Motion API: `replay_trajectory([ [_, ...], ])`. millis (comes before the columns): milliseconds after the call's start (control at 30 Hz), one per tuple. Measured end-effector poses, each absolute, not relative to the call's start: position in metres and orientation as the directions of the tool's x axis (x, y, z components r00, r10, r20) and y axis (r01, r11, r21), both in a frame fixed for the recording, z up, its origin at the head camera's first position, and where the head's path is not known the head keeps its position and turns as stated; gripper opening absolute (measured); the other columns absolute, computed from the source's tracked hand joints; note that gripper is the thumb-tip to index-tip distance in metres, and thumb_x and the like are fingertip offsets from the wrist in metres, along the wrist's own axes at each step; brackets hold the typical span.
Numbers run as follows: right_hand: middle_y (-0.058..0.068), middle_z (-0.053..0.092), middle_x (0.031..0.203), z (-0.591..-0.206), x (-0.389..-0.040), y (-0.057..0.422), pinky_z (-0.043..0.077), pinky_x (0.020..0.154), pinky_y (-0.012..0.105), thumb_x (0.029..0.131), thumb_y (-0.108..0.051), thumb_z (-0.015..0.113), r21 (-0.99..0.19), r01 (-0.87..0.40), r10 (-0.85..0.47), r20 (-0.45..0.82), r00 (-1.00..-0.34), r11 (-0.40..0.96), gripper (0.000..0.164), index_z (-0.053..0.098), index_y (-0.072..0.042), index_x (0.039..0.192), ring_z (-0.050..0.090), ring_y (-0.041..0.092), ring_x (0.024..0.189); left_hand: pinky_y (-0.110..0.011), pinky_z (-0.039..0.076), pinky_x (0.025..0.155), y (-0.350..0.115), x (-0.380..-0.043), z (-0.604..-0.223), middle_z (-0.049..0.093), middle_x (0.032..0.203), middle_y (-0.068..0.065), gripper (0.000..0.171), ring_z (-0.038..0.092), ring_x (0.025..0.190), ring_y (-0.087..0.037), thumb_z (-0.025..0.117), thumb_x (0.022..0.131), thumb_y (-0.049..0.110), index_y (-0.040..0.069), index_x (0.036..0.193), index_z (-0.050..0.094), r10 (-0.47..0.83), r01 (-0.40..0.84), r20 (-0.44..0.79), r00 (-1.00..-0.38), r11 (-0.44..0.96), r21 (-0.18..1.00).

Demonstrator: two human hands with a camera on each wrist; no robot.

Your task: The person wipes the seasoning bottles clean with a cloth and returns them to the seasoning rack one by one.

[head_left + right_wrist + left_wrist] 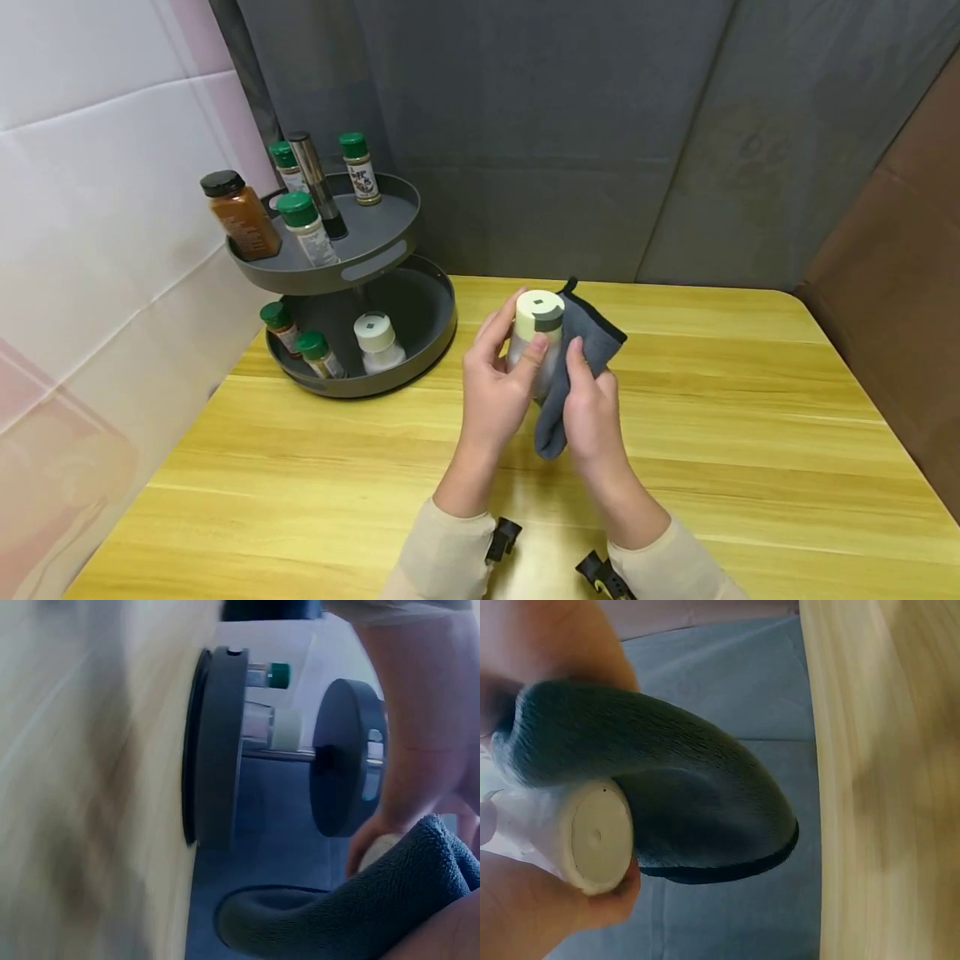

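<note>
Above the wooden table, my left hand (491, 387) grips a clear seasoning jar with a cream lid (538, 310), thumb across its near side. The jar stands roughly upright, and the left wrist view shows its round pale base (600, 836). My right hand (594, 417) pinches a dark grey cloth (588, 329), thumb on top, and holds it against the jar's right side. One end of the cloth, with a black edge and loop, sticks up behind; a fold hangs below. In the right wrist view the cloth (375, 907) covers much of the jar.
A grey two-tier rack (442, 333) stands at the back left of the table (712, 433). Its upper tier bears green-capped spice jars (362, 177), an orange-brown jar (243, 218) and a slim metallic cylinder (317, 179). Below sit a cream-lidded jar (378, 340) and two green-capped jars.
</note>
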State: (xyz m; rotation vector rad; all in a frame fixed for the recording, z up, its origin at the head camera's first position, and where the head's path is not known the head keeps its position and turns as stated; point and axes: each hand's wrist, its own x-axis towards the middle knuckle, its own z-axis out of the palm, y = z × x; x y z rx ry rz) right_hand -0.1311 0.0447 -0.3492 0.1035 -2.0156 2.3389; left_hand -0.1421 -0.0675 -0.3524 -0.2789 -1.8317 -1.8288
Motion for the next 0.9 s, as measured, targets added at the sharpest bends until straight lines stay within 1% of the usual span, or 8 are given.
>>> replay_trajectory([
  [100,-0.001,0.071,0.115,-0.340,-0.131,0.047,0.050,0.094,0.023,0.115,-0.047,0.037,-0.982,-0.078,0.003,0.078,-0.997,-0.175,0.054,0.063,-0.004,0.135,0.066,0.011,0.107,-0.045,0.057,0.104,-0.067,-0.143,-0.352,0.067,0.139,-0.015,0.054,0.063,0.124,-0.026,0.074,0.097,0.005,0.006,0.149,0.061,-0.206,0.507,0.510,-0.835,0.071,0.859],
  [233,0.001,0.070,0.117,-0.323,-0.129,0.048,0.053,0.096,0.023,0.115,-0.042,0.039,-0.950,-0.217,0.047,0.212,-0.976,-0.223,0.050,0.061,-0.002,0.135,0.068,0.014,0.109,-0.032,0.058,0.098,-0.064,-0.142,-0.353,0.067,0.140,-0.013,0.054,0.063,0.122,-0.025,0.075,0.097,0.007,0.007,0.149,0.062,-0.184,0.498,0.505,-0.843,0.085,0.863],
  [300,0.003,0.069,0.117,-0.321,-0.129,0.046,0.053,0.095,0.023,0.115,-0.040,0.040,-0.931,-0.277,0.059,0.270,-0.961,-0.237,0.049,0.059,0.000,0.136,0.068,0.015,0.109,-0.030,0.058,0.097,-0.063,-0.141,-0.353,0.067,0.140,-0.013,0.053,0.062,0.121,-0.025,0.075,0.097,0.007,0.007,0.149,0.062,-0.183,0.495,0.501,-0.846,0.080,0.865],
  [433,0.008,0.068,0.121,-0.333,-0.127,0.044,0.054,0.094,0.022,0.115,-0.038,0.038,-0.946,-0.259,0.032,0.258,-0.966,-0.194,0.050,0.056,0.000,0.141,0.068,0.012,0.109,-0.042,0.059,0.102,-0.064,-0.139,-0.353,0.067,0.142,-0.013,0.053,0.062,0.122,-0.026,0.074,0.098,0.007,0.008,0.149,0.062,-0.200,0.484,0.488,-0.850,0.071,0.872],
  [533,0.008,0.069,0.120,-0.345,-0.128,0.044,0.052,0.092,0.022,0.115,-0.042,0.037,-0.977,-0.157,0.015,0.157,-0.988,-0.141,0.053,0.060,-0.001,0.139,0.067,0.010,0.106,-0.052,0.056,0.106,-0.065,-0.140,-0.353,0.067,0.142,-0.012,0.053,0.062,0.125,-0.027,0.073,0.098,0.009,0.010,0.150,0.061,-0.210,0.475,0.479,-0.852,0.074,0.877],
  [633,0.003,0.070,0.121,-0.348,-0.131,0.047,0.050,0.094,0.021,0.115,-0.046,0.036,-0.986,-0.075,0.004,0.075,-0.997,-0.146,0.055,0.062,-0.003,0.138,0.065,0.009,0.108,-0.054,0.056,0.107,-0.066,-0.141,-0.354,0.066,0.142,-0.013,0.053,0.063,0.124,-0.027,0.073,0.099,0.008,0.010,0.150,0.062,-0.206,0.478,0.482,-0.852,0.071,0.876],
  [733,0.002,0.072,0.117,-0.342,-0.132,0.049,0.052,0.094,0.022,0.115,-0.047,0.038,-0.977,-0.090,0.019,0.088,-0.996,-0.195,0.055,0.063,-0.003,0.137,0.068,0.010,0.106,-0.046,0.058,0.103,-0.066,-0.141,-0.354,0.066,0.142,-0.014,0.053,0.063,0.122,-0.027,0.073,0.098,0.006,0.007,0.149,0.061,-0.191,0.491,0.495,-0.848,0.070,0.868],
  [900,0.002,0.071,0.111,-0.331,-0.132,0.047,0.055,0.088,0.023,0.115,-0.041,0.040,-0.941,-0.253,0.084,0.240,-0.967,-0.224,0.051,0.062,0.001,0.133,0.070,0.013,0.099,-0.031,0.059,0.096,-0.063,-0.141,-0.353,0.067,0.140,-0.014,0.053,0.062,0.119,-0.024,0.075,0.097,0.007,0.007,0.149,0.062,-0.163,0.492,0.497,-0.853,0.071,0.868],
])
